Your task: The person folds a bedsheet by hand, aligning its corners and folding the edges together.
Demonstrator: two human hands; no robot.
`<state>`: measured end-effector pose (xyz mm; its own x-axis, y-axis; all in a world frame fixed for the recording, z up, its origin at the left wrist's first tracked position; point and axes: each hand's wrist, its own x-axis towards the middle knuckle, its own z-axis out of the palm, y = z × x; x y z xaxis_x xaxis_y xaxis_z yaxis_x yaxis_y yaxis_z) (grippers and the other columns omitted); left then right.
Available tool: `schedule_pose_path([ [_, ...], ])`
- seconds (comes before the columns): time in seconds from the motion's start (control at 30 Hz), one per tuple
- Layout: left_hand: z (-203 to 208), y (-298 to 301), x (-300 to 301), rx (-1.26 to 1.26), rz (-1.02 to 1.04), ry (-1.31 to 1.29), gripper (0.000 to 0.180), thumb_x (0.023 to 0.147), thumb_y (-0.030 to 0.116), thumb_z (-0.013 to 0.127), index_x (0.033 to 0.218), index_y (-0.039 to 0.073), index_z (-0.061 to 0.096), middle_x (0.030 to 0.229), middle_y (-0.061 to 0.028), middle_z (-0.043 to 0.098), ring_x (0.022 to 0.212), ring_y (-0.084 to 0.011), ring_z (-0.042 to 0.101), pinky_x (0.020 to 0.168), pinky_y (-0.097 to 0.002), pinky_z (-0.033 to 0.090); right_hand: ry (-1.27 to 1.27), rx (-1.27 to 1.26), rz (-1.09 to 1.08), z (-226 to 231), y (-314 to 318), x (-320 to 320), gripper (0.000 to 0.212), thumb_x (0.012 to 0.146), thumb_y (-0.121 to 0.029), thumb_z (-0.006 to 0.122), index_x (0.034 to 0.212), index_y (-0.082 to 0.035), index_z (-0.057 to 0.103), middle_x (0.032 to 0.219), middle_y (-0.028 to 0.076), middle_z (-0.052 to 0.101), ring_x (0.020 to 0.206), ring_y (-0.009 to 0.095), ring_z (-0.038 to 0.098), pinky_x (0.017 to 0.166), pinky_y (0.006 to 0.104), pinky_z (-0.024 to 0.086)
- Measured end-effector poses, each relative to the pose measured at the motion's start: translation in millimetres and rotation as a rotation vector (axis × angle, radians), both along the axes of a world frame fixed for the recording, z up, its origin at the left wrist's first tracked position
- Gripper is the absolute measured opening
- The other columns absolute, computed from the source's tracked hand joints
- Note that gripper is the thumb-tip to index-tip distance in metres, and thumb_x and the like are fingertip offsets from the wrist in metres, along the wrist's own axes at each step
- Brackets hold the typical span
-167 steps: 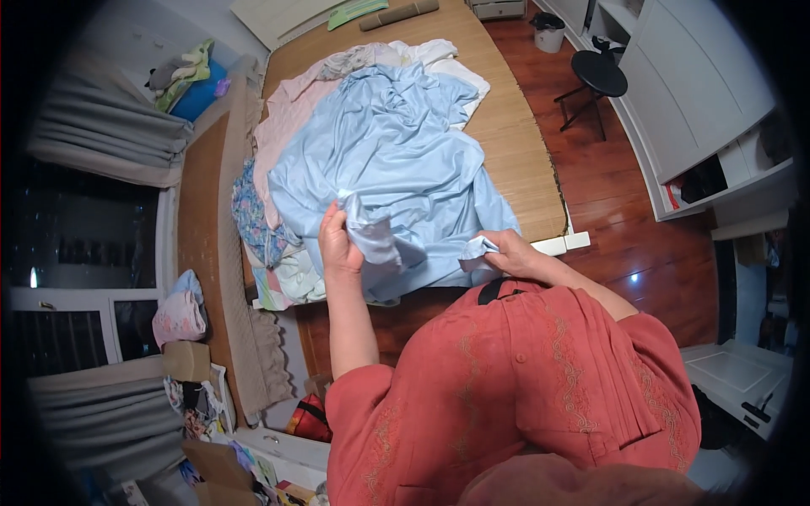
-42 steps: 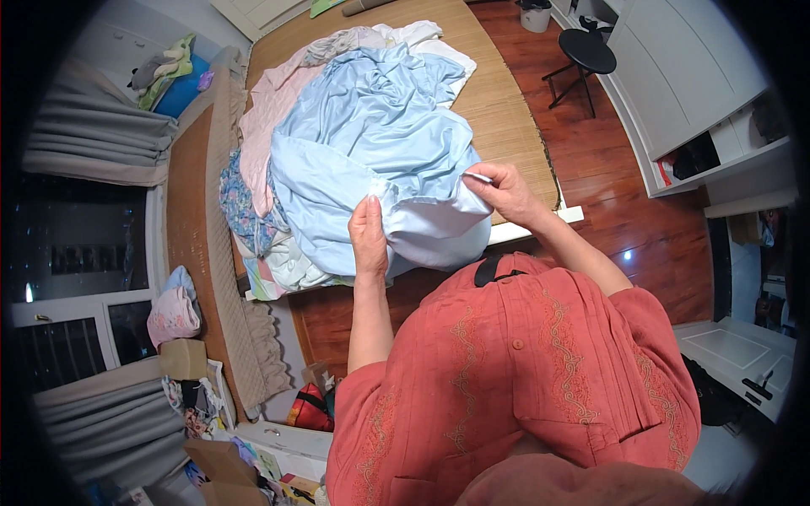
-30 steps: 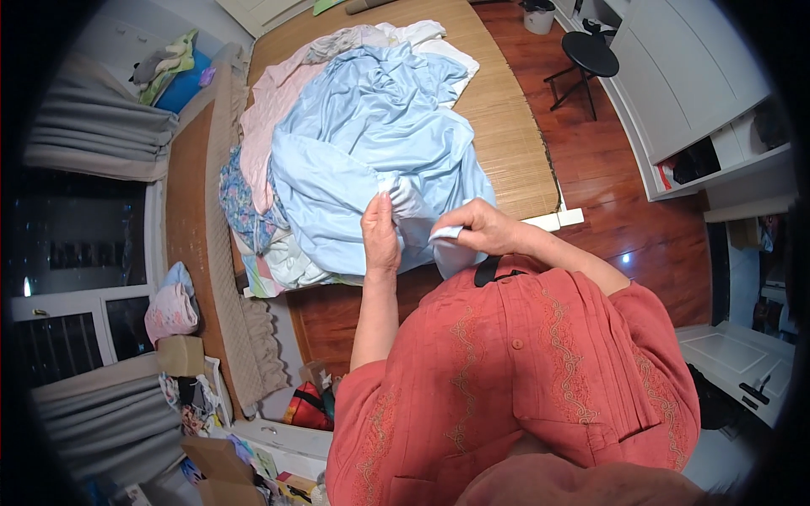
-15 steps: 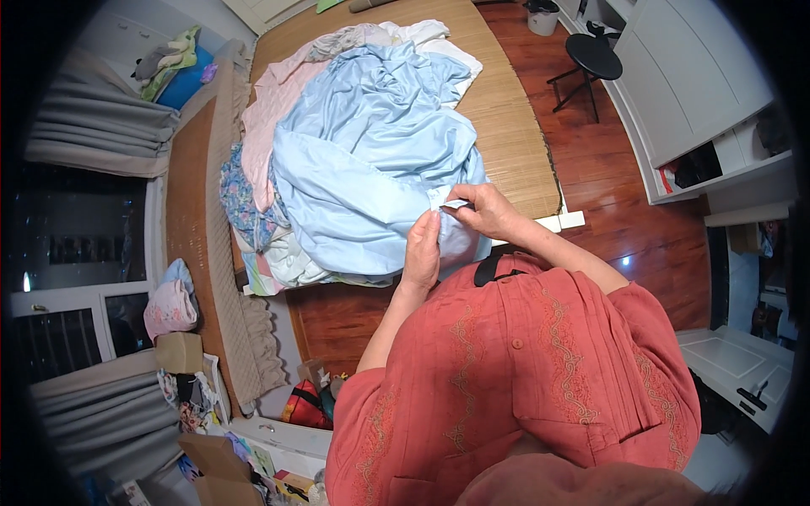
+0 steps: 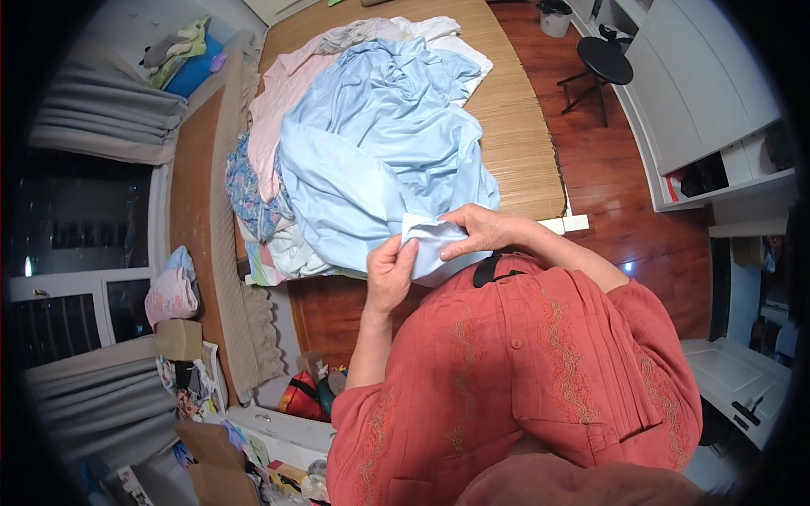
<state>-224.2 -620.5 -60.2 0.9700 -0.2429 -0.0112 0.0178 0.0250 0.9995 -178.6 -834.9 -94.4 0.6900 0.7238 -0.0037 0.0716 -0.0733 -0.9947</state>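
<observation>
A large, shiny light blue bed sheet (image 5: 380, 126) lies rumpled over the bed, its near edge pulled up toward my body. My left hand (image 5: 390, 274) is closed on this edge, thumb on top of the cloth. Just to the right, my right hand (image 5: 477, 230) pinches the same edge between thumb and fingers. Between the two hands a short, paler stretch of the edge is folded over and stands up a little. The fingers beneath the cloth are partly hidden.
Pink cloth (image 5: 283, 80), a blue flowered cloth (image 5: 249, 181) and white cloth (image 5: 434, 32) lie around the sheet. They rest on a bed with a woven mat (image 5: 523, 126). A black stool (image 5: 605, 61) and a bin (image 5: 554, 18) stand on the wooden floor at right.
Both hands have come nearer my body, the left also shifting left. They are wider apart, and more of the pale edge shows between them.
</observation>
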Motion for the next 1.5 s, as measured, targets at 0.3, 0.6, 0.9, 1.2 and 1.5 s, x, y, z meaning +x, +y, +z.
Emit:
schedule_pose_path([
  [0.3, 72.8, 71.3, -42.1, 0.22, 0.325, -0.417, 0.015, 0.084, 0.005, 0.061, 0.09, -0.008, 0.064, 0.065, 0.0012, 0.055, 0.058, -0.0055, 0.045, 0.052, -0.0214, 0.035, -0.153, -0.098, 0.26, 6.3, 21.4, 12.2, 0.046, 0.076, -0.04, 0.073, 0.099, -0.001, 0.061, 0.078, 0.013, 0.061, 0.072, 0.02, 0.056, 0.065, 0.0318, 0.044],
  [0.6, 96.0, 126.3, -86.8, 0.17, 0.743, -0.691, 0.018, 0.082, 0.0, 0.049, 0.091, -0.007, 0.063, 0.085, -0.0136, 0.065, 0.075, -0.0176, 0.06, 0.072, -0.0311, 0.048, -0.257, 0.046, 0.261, 27.6, 56.4, 19.8, 0.029, 0.078, -0.024, 0.067, 0.097, -0.004, 0.061, 0.071, 0.011, 0.06, 0.065, 0.021, 0.055, 0.061, 0.0328, 0.043],
  [0.9, 88.2, 134.9, -79.2, 0.074, 0.756, -0.759, 0.024, 0.088, 0.018, 0.061, 0.095, -0.004, 0.061, 0.09, -0.0151, 0.066, 0.08, -0.0208, 0.062, 0.076, -0.0341, 0.049, -0.298, -0.022, 0.273, 12.4, 71.1, 25.5, 0.024, 0.08, -0.009, 0.067, 0.102, 0.0, 0.062, 0.088, 0.01, 0.067, 0.079, 0.015, 0.061, 0.073, 0.0292, 0.047],
  [1.2, 83.7, 142.2, -67.3, -0.089, 0.669, -1.116, 0.031, 0.082, 0.027, 0.065, 0.081, -0.004, 0.057, 0.074, -0.0156, 0.058, 0.056, -0.022, 0.058, 0.05, -0.0339, 0.048, -0.452, -0.153, 0.198, 15.9, 92.1, 32.0, 0.044, 0.072, -0.011, 0.068, 0.113, -0.007, 0.057, 0.091, 0.014, 0.065, 0.086, 0.033, 0.062, 0.075, 0.0387, 0.047],
  [1.5, 124.5, 154.9, -39.3, -0.244, -0.284, -1.126, 0.023, 0.078, 0.011, 0.07, 0.078, -0.005, 0.053, 0.071, -0.022, 0.061, 0.049, -0.0222, 0.056, 0.038, -0.0306, 0.039, -0.516, -0.437, 0.228, 23.1, 123.1, 50.6, 0.065, 0.07, -0.007, 0.069, 0.13, -0.015, 0.044, 0.092, 0.014, 0.063, 0.089, 0.035, 0.061, 0.073, 0.0435, 0.047],
])
